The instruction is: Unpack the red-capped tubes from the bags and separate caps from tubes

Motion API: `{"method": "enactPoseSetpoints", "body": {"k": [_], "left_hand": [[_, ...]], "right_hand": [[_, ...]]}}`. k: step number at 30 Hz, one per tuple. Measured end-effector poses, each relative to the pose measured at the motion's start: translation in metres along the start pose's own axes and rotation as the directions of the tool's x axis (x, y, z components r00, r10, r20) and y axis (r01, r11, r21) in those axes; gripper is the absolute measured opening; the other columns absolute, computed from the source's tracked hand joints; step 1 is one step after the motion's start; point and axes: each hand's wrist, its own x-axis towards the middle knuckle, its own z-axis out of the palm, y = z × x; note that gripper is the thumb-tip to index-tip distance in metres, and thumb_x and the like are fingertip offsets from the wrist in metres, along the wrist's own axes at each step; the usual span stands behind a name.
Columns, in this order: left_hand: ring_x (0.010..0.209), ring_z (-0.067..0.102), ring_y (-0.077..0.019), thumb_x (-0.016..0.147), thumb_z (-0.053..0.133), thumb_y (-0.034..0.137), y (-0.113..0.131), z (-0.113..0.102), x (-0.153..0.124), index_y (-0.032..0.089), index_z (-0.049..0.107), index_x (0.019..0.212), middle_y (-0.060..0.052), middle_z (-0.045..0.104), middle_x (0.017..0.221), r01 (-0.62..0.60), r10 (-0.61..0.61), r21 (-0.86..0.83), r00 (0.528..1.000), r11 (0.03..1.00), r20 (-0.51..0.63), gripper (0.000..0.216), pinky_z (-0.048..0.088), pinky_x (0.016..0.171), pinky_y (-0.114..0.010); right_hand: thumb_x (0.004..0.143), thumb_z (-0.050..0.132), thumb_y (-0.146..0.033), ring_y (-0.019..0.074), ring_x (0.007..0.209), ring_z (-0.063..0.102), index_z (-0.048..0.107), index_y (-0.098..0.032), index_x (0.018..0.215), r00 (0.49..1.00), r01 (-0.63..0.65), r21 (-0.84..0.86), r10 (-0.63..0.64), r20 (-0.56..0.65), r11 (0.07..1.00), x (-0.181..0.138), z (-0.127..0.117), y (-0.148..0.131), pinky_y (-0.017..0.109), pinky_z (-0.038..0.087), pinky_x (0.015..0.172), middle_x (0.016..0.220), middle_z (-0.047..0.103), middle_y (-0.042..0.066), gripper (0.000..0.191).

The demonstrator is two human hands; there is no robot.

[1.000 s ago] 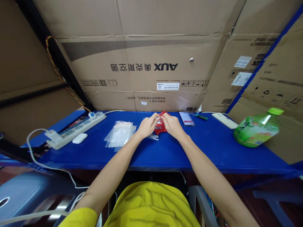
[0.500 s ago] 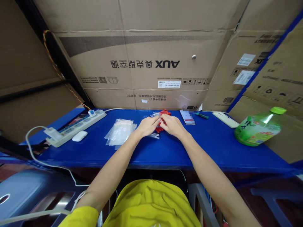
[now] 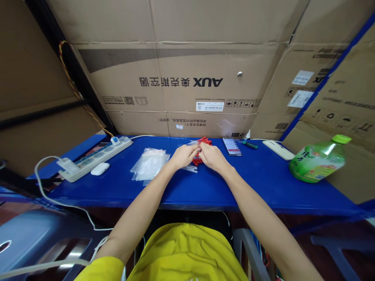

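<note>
My left hand (image 3: pixel 184 155) and my right hand (image 3: pixel 213 156) meet over a heap of red-handled pieces (image 3: pixel 204 139) that look like small screwdrivers. Thin silvery shafts (image 3: pixel 191 168) stick out below my left hand. Both hands have their fingers bent into a pinch, with the fingertips close together. What lies between them is too small and hidden to make out. Clear plastic shows behind my left fingers. To the left of that hand is a loose stack of clear zip bags (image 3: pixel 150 166) on the blue table (image 3: pixel 199 191).
A phone (image 3: pixel 231 147) and a green-handled tool (image 3: pixel 250 144) lie right of the heap. Farther right are a white power bank-like block (image 3: pixel 278 150) and a green bottle (image 3: pixel 318 162). A power strip (image 3: pixel 96 158) and white earbud case (image 3: pixel 100 169) occupy the left. Cardboard (image 3: pixel 175 58) walls the back.
The fingers of my right hand have curled in a little more against those of my left. The view has tilted slightly; the table items stay in place.
</note>
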Motion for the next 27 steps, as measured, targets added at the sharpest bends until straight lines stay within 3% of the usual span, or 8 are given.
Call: {"method": "enactPoseSetpoints", "body": {"k": [3, 6, 11, 14, 17, 21, 25, 27], "left_hand": [[0.065, 0.057, -0.0183, 0.106, 0.039, 0.046, 0.000, -0.003, -0.001, 0.022, 0.068, 0.084, -0.002, 0.065, 0.069, 0.029, -0.030, -0.034, 0.999, 0.999, -0.031, 0.043, 0.028, 0.063, -0.029], [0.060, 0.048, -0.0142, 0.105, 0.039, 0.050, -0.001, -0.007, -0.002, 0.019, 0.062, 0.074, 0.001, 0.055, 0.062, 0.025, -0.036, -0.170, 0.997, 0.985, -0.063, 0.050, 0.027, 0.062, -0.027], [0.062, 0.044, -0.0125, 0.100, 0.041, 0.069, 0.006, -0.007, -0.001, 0.016, 0.057, 0.069, 0.001, 0.050, 0.062, -0.023, -0.046, -0.536, 0.992, 0.844, -0.116, 0.064, 0.031, 0.061, -0.025], [0.056, 0.041, -0.0109, 0.092, 0.047, 0.079, 0.016, -0.002, 0.001, 0.017, 0.053, 0.068, 0.003, 0.042, 0.057, -0.023, -0.092, -0.746, 0.989, 0.666, -0.112, 0.067, 0.032, 0.055, -0.025], [0.047, 0.030, -0.0074, 0.085, 0.056, 0.083, 0.023, 0.006, 0.002, 0.019, 0.043, 0.062, 0.006, 0.029, 0.053, -0.012, -0.145, -0.865, 0.984, 0.502, -0.099, 0.069, 0.028, 0.049, -0.024], [0.046, 0.020, -0.0055, 0.083, 0.059, 0.083, 0.024, 0.012, 0.004, 0.021, 0.038, 0.061, 0.008, 0.023, 0.052, -0.002, -0.210, -0.902, 0.972, 0.432, -0.103, 0.069, 0.022, 0.046, -0.023], [0.046, 0.014, -0.0060, 0.088, 0.048, 0.085, 0.020, 0.014, 0.007, 0.023, 0.028, 0.063, 0.009, 0.017, 0.053, -0.018, -0.319, -0.916, 0.934, 0.402, -0.159, 0.069, 0.016, 0.046, -0.024], [0.046, 0.017, -0.0072, 0.091, 0.044, 0.083, 0.019, 0.014, 0.008, 0.024, 0.029, 0.065, 0.009, 0.020, 0.055, -0.003, -0.319, -0.876, 0.931, 0.483, -0.180, 0.066, 0.018, 0.047, -0.025]], "right_hand": [[0.102, 0.040, -0.027, 0.0213, 0.078, 0.060, 0.056, -0.020, 0.093, 0.998, 0.042, 0.223, -0.029, -0.063, 0.974, 0.001, 0.000, 0.002, 0.030, 0.036, 0.072, 0.087, 0.067, 0.007, 0.020], [0.107, 0.035, -0.038, 0.0180, 0.073, 0.055, 0.054, -0.021, 0.086, 0.995, 0.069, 0.524, -0.024, -0.092, 0.849, 0.000, -0.004, 0.001, 0.030, 0.039, 0.072, 0.080, 0.060, 0.003, 0.033], [0.100, 0.051, -0.064, 0.0113, 0.055, 0.034, 0.048, -0.024, 0.082, 0.997, -0.078, 0.906, 0.049, 0.064, 0.416, 0.001, -0.009, -0.011, 0.027, 0.034, 0.055, 0.069, 0.041, -0.005, 0.044], [0.093, 0.064, -0.066, 0.0097, 0.054, 0.027, 0.047, -0.024, 0.081, 0.992, -0.118, 0.981, 0.051, 0.111, 0.154, 0.002, -0.010, -0.018, 0.026, 0.034, 0.051, 0.070, 0.035, -0.006, 0.047], [0.090, 0.072, -0.060, 0.0097, 0.056, 0.029, 0.048, -0.023, 0.080, 0.992, -0.117, 0.993, 0.046, 0.116, 0.003, 0.002, -0.010, -0.023, 0.025, 0.035, 0.052, 0.072, 0.037, -0.005, 0.045], [0.093, 0.066, -0.059, 0.0114, 0.057, 0.029, 0.045, -0.024, 0.078, 0.991, -0.108, 0.994, 0.078, 0.106, 0.015, 0.002, -0.015, -0.025, 0.026, 0.038, 0.053, 0.071, 0.034, -0.004, 0.044], [0.100, 0.045, -0.064, 0.0154, 0.058, 0.033, 0.040, -0.027, 0.082, 0.953, -0.049, 0.975, 0.302, -0.020, 0.219, 0.005, -0.026, -0.016, 0.029, 0.042, 0.054, 0.071, 0.035, -0.003, 0.041], [0.100, 0.041, -0.066, 0.0156, 0.058, 0.037, 0.047, -0.028, 0.090, 0.928, -0.060, 0.940, 0.367, -0.071, 0.335, 0.007, -0.029, -0.004, 0.029, 0.043, 0.056, 0.072, 0.041, -0.002, 0.040]]}}
